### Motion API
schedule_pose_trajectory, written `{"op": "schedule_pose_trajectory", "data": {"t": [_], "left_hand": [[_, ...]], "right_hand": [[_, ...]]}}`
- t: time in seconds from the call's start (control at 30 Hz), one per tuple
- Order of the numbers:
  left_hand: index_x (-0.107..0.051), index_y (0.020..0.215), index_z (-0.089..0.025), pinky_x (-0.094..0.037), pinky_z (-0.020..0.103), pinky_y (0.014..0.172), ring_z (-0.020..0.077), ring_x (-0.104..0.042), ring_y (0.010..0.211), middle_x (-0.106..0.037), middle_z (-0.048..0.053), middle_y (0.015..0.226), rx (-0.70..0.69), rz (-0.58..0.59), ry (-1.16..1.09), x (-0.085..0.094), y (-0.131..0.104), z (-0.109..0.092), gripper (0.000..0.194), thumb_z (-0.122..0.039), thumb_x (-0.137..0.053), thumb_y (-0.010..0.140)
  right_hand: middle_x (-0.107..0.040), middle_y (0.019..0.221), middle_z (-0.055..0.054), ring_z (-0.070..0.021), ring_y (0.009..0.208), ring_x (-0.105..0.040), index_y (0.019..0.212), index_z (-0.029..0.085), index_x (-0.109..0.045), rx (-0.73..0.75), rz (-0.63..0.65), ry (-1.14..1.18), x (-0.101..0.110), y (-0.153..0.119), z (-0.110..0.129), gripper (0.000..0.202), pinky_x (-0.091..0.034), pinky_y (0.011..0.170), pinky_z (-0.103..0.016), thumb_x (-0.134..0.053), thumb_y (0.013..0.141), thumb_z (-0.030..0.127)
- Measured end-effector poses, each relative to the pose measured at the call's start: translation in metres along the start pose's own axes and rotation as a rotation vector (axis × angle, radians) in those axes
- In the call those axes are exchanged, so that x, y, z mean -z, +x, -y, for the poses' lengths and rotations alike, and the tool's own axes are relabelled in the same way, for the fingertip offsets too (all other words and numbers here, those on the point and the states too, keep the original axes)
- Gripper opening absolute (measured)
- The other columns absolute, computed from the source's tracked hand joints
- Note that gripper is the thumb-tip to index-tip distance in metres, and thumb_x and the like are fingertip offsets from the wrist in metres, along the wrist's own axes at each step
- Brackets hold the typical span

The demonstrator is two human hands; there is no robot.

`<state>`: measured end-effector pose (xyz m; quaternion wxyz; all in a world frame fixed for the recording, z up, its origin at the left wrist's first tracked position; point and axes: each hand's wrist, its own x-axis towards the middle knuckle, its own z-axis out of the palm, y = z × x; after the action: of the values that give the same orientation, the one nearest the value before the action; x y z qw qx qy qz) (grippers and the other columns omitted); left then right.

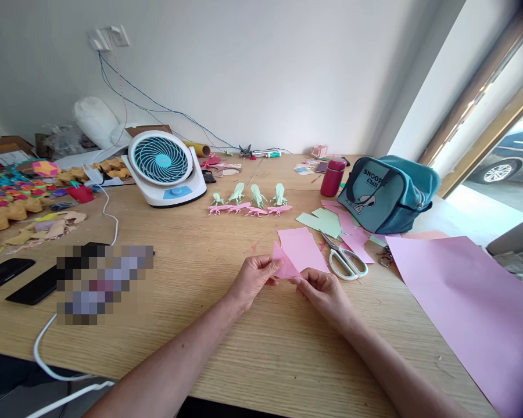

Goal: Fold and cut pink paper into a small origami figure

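Two bare forearms point(157, 368) reach in over the near edge of the bench point(192, 249), and their hands come close together near its middle. Left hand point(255, 276) and right hand point(325, 293) share one small pink paper point(286, 264), folded to a point at the top and held just above the wood. Each grip is clamped on it: the left pinches its left side between thumb and fingers, the right its lower right corner.

Just behind lies a flat pink sheet point(307, 247), with white-handled scissors point(347, 264) to its right, blades pointing away over the scraps point(320, 222). Farther right, a large sheet point(466, 307) spreads to the bench's edge.

Beyond the hands, green figures point(258, 196) stand in a row behind pink figures point(255, 212). A fan point(162, 162) stands left of them; to their right are a red flask point(333, 177) and a blue bag point(377, 194).
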<state>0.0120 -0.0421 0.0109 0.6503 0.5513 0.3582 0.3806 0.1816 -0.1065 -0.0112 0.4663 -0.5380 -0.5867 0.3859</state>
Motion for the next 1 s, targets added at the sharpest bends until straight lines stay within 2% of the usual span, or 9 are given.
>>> {"op": "schedule_pose_trajectory", "data": {"t": [0.17, 0.27, 0.37, 0.5, 0.63, 0.73, 0.9, 0.93, 1.0], "left_hand": [[-0.076, 0.079, -0.014, -0.047, 0.018, 0.052, 0.0108, -0.055, 0.066, -0.068, 0.004, 0.075, 0.022, -0.054, -0.081, 0.004, 0.004, 0.000, 0.041, -0.052, -0.083, 0.063], [-0.077, 0.082, -0.015, -0.046, 0.018, 0.049, 0.0102, -0.055, 0.064, -0.067, 0.003, 0.075, 0.060, -0.042, -0.115, 0.007, 0.004, -0.001, 0.043, -0.051, -0.085, 0.060], [-0.077, 0.083, -0.016, -0.044, 0.016, 0.047, 0.0086, -0.054, 0.062, -0.067, 0.002, 0.075, 0.074, -0.006, -0.125, 0.007, 0.004, -0.002, 0.041, -0.049, -0.085, 0.060], [-0.075, 0.082, -0.016, -0.043, 0.014, 0.045, 0.0077, -0.054, 0.062, -0.068, 0.002, 0.078, 0.089, 0.013, -0.179, 0.007, 0.002, -0.003, 0.040, -0.049, -0.085, 0.062], [-0.074, 0.079, -0.014, -0.050, 0.016, 0.051, 0.0074, -0.057, 0.064, -0.067, 0.001, 0.078, 0.120, 0.038, -0.256, 0.006, 0.002, -0.006, 0.041, -0.047, -0.087, 0.058], [-0.072, 0.081, -0.012, -0.055, 0.019, 0.059, 0.0086, -0.061, 0.067, -0.068, 0.002, 0.081, 0.138, 0.034, -0.299, 0.005, 0.002, -0.007, 0.045, -0.045, -0.089, 0.056], [-0.067, 0.080, -0.013, -0.056, 0.020, 0.056, 0.0090, -0.061, 0.065, -0.067, 0.001, 0.077, 0.104, 0.019, -0.276, 0.007, 0.002, -0.010, 0.040, -0.043, -0.086, 0.061], [-0.066, 0.079, -0.013, -0.056, 0.020, 0.055, 0.0089, -0.061, 0.064, -0.066, 0.000, 0.076, 0.088, 0.018, -0.266, 0.007, 0.002, -0.011, 0.039, -0.042, -0.085, 0.062], [-0.065, 0.082, -0.014, -0.055, 0.019, 0.053, 0.0085, -0.060, 0.062, -0.065, -0.001, 0.076, 0.057, 0.009, -0.240, 0.008, 0.002, -0.012, 0.037, -0.041, -0.083, 0.065]], "right_hand": [[-0.063, 0.066, -0.003, -0.0150, 0.058, -0.054, 0.077, 0.019, -0.065, 0.061, -0.128, -0.256, 0.019, 0.005, -0.002, 0.046, -0.042, 0.054, -0.026, -0.042, 0.094, 0.055], [-0.067, 0.090, -0.008, -0.0207, 0.077, -0.059, 0.096, 0.021, -0.067, 0.067, -0.325, -0.464, 0.048, 0.012, -0.012, 0.029, -0.047, 0.072, -0.033, -0.048, 0.091, 0.043], [-0.061, 0.104, -0.012, -0.0296, 0.098, -0.056, 0.099, 0.021, -0.067, 0.008, -0.471, -0.692, 0.075, 0.017, -0.024, 0.024, -0.043, 0.089, -0.044, -0.055, 0.084, 0.036], [-0.063, 0.099, -0.016, -0.0338, 0.099, -0.057, 0.098, 0.018, -0.066, -0.104, -0.494, -0.893, 0.092, 0.019, -0.037, 0.025, -0.043, 0.089, -0.046, -0.059, 0.079, 0.033], [-0.065, 0.100, -0.018, -0.0356, 0.099, -0.060, 0.095, 0.017, -0.067, -0.164, -0.465, -1.004, 0.095, 0.020, -0.042, 0.032, -0.045, 0.086, -0.046, -0.059, 0.081, 0.044], [-0.065, 0.100, -0.020, -0.0359, 0.096, -0.062, 0.094, 0.015, -0.067, -0.181, -0.445, -1.030, 0.096, 0.019, -0.041, 0.032, -0.046, 0.082, -0.046, -0.054, 0.084, 0.043], [-0.066, 0.100, -0.017, -0.0317, 0.093, -0.064, 0.100, 0.017, -0.064, -0.144, -0.429, -0.960, 0.091, 0.016, -0.029, 0.034, -0.048, 0.078, -0.041, -0.050, 0.087, 0.045], [-0.067, 0.099, -0.014, -0.0292, 0.090, -0.065, 0.102, 0.019, -0.062, -0.120, -0.422, -0.894, 0.088, 0.015, -0.025, 0.035, -0.048, 0.075, -0.039, -0.049, 0.088, 0.047], [-0.069, 0.097, -0.013, -0.0263, 0.086, -0.065, 0.104, 0.019, -0.059, -0.041, -0.397, -0.535, 0.079, 0.015, -0.017, 0.036, -0.049, 0.072, -0.037, -0.050, 0.088, 0.050]]}}
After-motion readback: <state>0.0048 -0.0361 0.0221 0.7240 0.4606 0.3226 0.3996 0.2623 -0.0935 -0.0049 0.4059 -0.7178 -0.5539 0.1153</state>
